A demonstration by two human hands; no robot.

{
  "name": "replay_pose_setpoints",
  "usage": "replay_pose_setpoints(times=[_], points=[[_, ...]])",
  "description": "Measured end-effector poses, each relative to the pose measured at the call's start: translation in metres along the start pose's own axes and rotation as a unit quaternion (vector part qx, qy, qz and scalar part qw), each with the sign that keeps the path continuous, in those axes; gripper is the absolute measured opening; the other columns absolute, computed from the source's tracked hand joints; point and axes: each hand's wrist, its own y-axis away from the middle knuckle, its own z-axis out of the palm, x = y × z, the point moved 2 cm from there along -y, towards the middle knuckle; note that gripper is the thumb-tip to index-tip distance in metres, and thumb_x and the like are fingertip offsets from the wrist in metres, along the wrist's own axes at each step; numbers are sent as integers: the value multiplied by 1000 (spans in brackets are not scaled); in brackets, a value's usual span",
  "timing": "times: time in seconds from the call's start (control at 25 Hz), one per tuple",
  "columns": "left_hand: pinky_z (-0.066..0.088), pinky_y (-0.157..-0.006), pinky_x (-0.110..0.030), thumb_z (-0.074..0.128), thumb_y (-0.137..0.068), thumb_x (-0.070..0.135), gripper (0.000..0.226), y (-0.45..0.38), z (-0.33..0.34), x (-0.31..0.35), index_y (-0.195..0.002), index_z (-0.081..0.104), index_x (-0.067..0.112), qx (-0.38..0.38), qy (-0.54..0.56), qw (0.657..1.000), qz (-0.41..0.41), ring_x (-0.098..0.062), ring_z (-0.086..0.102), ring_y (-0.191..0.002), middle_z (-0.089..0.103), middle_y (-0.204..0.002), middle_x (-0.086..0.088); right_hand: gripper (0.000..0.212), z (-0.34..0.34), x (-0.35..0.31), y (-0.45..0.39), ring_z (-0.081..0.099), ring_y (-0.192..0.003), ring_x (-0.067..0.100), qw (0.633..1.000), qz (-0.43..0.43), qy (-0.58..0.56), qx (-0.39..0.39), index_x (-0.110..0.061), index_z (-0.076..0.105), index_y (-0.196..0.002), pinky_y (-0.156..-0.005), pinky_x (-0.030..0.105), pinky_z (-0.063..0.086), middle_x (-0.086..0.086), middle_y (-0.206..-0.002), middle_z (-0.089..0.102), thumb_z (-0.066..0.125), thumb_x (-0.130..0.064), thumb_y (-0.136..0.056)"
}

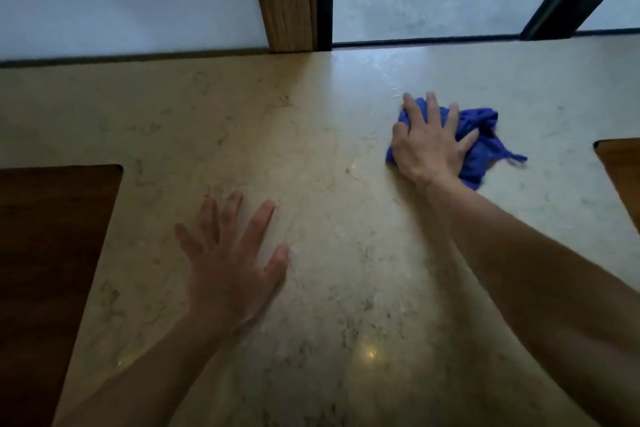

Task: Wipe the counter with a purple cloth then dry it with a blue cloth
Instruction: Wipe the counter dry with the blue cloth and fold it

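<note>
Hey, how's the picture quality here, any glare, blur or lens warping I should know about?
Head view: daylight from the window brightens the far right of the counter, with a small lamp glare spot near the bottom middle. The left hand is slightly motion-blurred; the right hand pressing the blue cloth is sharper. Wide-angle distortion bends the counter's back edge and splays the forearms.

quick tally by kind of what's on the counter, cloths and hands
blue cloth: 1, bunched under the right hand
purple cloth: 0 in view
hands on the counter: 2, right hand plus left hand, which lies flat on bare stone
total: 3
</note>
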Motion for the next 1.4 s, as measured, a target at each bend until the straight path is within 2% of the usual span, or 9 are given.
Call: replay_pose_setpoints(times=[0.2,0.4,0.68,0.84,0.96,1.08,1.24,1.32,1.4], points=[[10,-109,-75,37,-84,66,68,-3,2,-2,-147,32,41,29,-8,1000,9,-44,20,-145,26,-158,-9,55,-5,-52,-112,-2,-152,31,997,-68,10,-20,-46,16,-153,-113,70,-5,-8,-167,7,17,-45,-98],[2,-112,-72,30,-84,69,69,-3,1,-2,-148,22,47,1,-1,1000,-3,-38,7,-149,15,-162,-4,59,-5,-54,-88,1,-153,25,967,-242,69,-51,-50,14,-152,-116,66,0,-12,-166,8,14,-48,-93],[-2,-112,-71,31,-83,68,69,-10,-1,-4,-148,26,45,-9,24,1000,-15,-35,5,-149,16,-162,-4,53,12,6,90,-3,-153,18,942,-314,90,-80,-53,10,-151,-119,59,0,-17,-165,7,15,-47,-99],[-4,-115,-66,42,-93,61,66,0,-6,-7,-152,23,41,-63,63,996,2,-36,0,-151,7,-165,-4,52,22,73,263,-1,-153,20,939,-320,109,-66,-53,15,-151,-120,54,0,-19,-164,9,13,-49,-100],[8,-117,-61,46,-94,58,65,44,-17,-20,-152,25,38,-99,48,994,22,-37,5,-150,4,-166,-5,54,28,128,395,-3,-153,19,940,-304,137,-77,-55,7,-151,-118,55,1,-20,-163,7,17,-51,-99],[16,-116,-59,47,-93,58,64,92,-25,-40,-151,28,37,-101,57,993,23,-33,9,-149,4,-165,-3,56,23,154,488,15,-150,22,961,-226,147,-66,-48,18,-153,-113,56,16,-12,-161,27,29,-48,-99],[5,-118,-59,45,-95,56,65,119,-42,-76,-153,21,39,-114,71,991,28,-33,-3,-151,-3,-166,1,59,40,136,555,23,-147,24,995,-32,80,-54,-48,12,-154,-108,59,21,-10,-159,30,28,-45,-97],[7,-119,-59,43,-95,59,64,115,-45,-91,-152,21,40,-108,63,992,9,-35,-1,-150,-2,-165,2,52,48,106,557,13,-151,24,991,112,34,-61,-49,-1,-151,-111,62,18,-15,-162,10,8,-42,-101],[12,-117,-60,41,-93,63,64,102,-42,-102,-151,22,41,-90,49,995,-12,-36,5,-149,3,-164,3,57,50,69,546,-7,-153,23,975,215,-28,-56,-50,-21,-145,-116,62,12,-18,-158,-17,-19,-48,-88]])
